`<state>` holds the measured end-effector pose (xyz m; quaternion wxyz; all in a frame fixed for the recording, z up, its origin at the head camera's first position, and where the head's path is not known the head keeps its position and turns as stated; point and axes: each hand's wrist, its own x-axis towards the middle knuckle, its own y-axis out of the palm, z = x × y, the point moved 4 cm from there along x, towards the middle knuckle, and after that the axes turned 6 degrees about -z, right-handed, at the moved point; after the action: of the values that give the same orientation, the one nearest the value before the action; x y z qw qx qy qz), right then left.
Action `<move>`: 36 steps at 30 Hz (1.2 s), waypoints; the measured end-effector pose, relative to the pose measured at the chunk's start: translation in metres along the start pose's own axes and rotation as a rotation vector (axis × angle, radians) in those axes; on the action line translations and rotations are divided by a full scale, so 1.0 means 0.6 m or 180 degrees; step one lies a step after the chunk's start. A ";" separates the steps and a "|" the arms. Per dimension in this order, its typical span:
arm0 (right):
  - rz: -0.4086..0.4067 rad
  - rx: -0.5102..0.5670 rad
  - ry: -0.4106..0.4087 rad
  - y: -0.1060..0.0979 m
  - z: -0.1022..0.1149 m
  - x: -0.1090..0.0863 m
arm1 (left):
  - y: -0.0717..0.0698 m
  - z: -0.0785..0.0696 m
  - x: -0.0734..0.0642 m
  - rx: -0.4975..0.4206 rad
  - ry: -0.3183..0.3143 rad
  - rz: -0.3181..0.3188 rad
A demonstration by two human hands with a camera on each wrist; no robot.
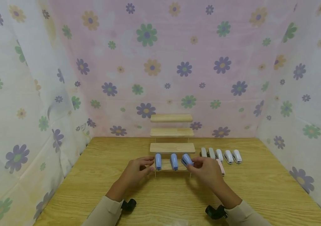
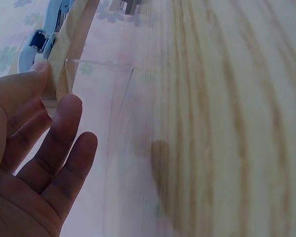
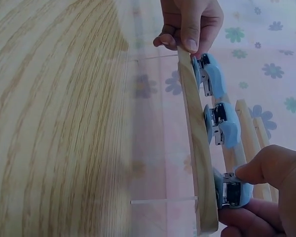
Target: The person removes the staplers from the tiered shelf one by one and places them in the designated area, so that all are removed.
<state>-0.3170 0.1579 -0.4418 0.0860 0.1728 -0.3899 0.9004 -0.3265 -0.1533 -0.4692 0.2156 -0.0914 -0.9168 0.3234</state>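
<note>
Three blue mini staplers stand in a row on the lowest board (image 1: 166,165) of a small stepped wooden rack. My right hand (image 1: 209,171) pinches the rightmost blue stapler (image 1: 187,159), which sits turned at an angle in the head view. Thumb and fingers lie on opposite sides of it in the right wrist view. At the board's left end, my left hand (image 1: 137,169) holds the edge between thumb and index finger, beside the leftmost blue stapler (image 1: 158,161). The middle blue stapler (image 1: 173,161) stands untouched between the hands.
Higher wooden boards (image 1: 172,147) rise in steps behind. To the right on the table (image 1: 160,201) lie two grey staplers (image 1: 211,153), several white staplers (image 1: 228,156) and a pink stapler (image 1: 220,167), partly behind my right hand. Flowered cloth (image 1: 166,50) encloses the back and sides.
</note>
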 end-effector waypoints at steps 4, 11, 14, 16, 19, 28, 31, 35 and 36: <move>-0.0041 -0.0002 -0.0027 0.000 0.001 0.002 | -0.002 -0.001 0.000 -0.0089 -0.0077 0.0012; -0.0059 -0.0006 -0.0066 -0.001 0.001 0.007 | -0.004 -0.001 -0.003 -0.0130 -0.0113 0.0003; -0.0054 -0.0009 -0.0052 -0.001 0.000 0.007 | -0.006 -0.001 -0.004 -0.0093 -0.0074 -0.0021; -0.0033 0.0007 -0.0048 -0.002 -0.001 0.007 | -0.006 0.000 -0.005 -0.0096 -0.0076 -0.0022; 0.0004 0.0039 -0.0028 -0.006 -0.004 0.005 | -0.004 0.004 -0.006 -0.0149 -0.0094 0.0013; -0.0014 -0.0026 -0.0069 -0.029 -0.013 0.006 | -0.005 0.003 -0.003 -0.0352 -0.0160 0.0071; 0.0010 0.0006 -0.0039 -0.037 -0.017 0.004 | -0.006 0.001 -0.002 -0.0356 -0.0100 0.0077; 0.0007 -0.0019 -0.0024 -0.047 -0.025 0.002 | -0.001 0.005 -0.002 -0.0395 -0.0107 0.0096; 0.0001 -0.0032 -0.0035 -0.050 -0.027 0.001 | 0.001 0.007 -0.003 -0.0409 -0.0126 0.0096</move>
<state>-0.3130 0.1899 -0.4315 0.0846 0.1772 -0.3948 0.8975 -0.3269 -0.1555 -0.4731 0.1862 -0.1124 -0.9383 0.2688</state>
